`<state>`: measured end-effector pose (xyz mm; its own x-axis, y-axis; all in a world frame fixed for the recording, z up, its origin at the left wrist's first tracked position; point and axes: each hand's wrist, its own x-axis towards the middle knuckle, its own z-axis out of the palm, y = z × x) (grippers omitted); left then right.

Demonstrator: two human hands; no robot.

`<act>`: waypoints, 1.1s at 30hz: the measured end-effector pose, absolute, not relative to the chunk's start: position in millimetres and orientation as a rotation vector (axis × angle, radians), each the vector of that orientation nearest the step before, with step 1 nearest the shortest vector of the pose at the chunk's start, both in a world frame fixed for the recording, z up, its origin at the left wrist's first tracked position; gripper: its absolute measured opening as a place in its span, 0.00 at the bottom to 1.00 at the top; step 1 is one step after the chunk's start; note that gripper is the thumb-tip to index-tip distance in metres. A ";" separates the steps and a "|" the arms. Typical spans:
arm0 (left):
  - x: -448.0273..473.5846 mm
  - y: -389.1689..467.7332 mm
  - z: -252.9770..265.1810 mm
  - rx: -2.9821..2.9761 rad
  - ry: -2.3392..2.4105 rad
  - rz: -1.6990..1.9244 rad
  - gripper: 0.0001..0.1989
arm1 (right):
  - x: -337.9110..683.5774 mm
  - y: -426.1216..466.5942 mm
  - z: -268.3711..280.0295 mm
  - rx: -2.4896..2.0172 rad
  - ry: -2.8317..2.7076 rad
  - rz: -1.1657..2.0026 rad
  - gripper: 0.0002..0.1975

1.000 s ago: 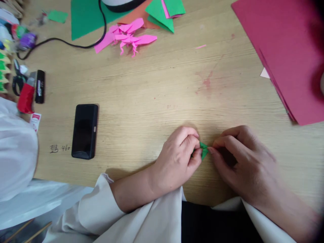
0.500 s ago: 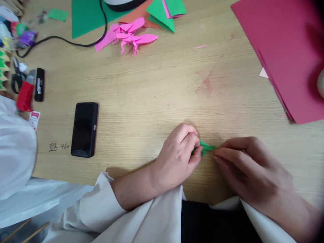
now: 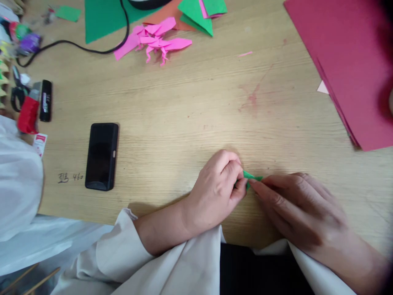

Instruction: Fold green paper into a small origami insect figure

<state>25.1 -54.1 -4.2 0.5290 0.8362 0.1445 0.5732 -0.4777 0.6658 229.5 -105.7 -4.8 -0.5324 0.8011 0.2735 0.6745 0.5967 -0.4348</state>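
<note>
Between my two hands, near the table's front edge, is a small piece of folded green paper (image 3: 247, 175). My left hand (image 3: 219, 184) is closed round its left part, which the fingers mostly hide. From the right, my right hand (image 3: 302, 209) pinches the narrow, pointed end between thumb and fingertips, and those fingers cover much of the tip. Both hands are low over the wooden table (image 3: 172, 123).
A black phone-like device (image 3: 102, 156) lies left of my hands. Pink origami figures (image 3: 159, 41) and folded green paper (image 3: 201, 16) are at the back. Red sheets (image 3: 346, 69) lie right. Scissors (image 3: 19, 90), a red-handled cutter (image 3: 29, 112) and a black tube (image 3: 46, 100) are at far left.
My right hand has shifted slightly left along the green paper, with its thumb now nearer my left fingers. My left hand keeps its grip in the same place.
</note>
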 end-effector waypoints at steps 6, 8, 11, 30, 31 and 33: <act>24.9 -53.6 -7.1 2.231 1.128 0.644 0.03 | 230.1 -106.6 -8.3 -1.193 -2.395 0.355 0.20; 25.2 -53.4 -7.1 2.225 1.132 0.636 0.03 | 230.0 -106.6 -8.4 -1.200 -2.402 0.351 0.20; 24.6 -53.0 -5.7 2.236 1.129 0.622 0.03 | 229.0 -105.4 -7.0 -1.203 -2.419 0.365 0.19; -9.3 -53.7 6.1 2.699 0.691 0.504 0.13 | 227.3 -104.1 -3.2 -1.213 -2.442 0.320 0.17; -9.6 -53.8 5.5 2.689 0.682 0.495 0.14 | 227.2 -104.2 -3.5 -1.205 -2.450 0.315 0.17; -10.1 -54.0 4.4 2.663 0.682 0.488 0.14 | 227.0 -104.4 -4.1 -1.196 -2.456 0.309 0.17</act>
<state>-10.1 -54.0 4.4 0.8252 0.5116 0.2395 0.3919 -0.8238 0.4096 227.0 -104.4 -4.1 -0.5600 0.7906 0.2479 0.7045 0.6118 -0.3597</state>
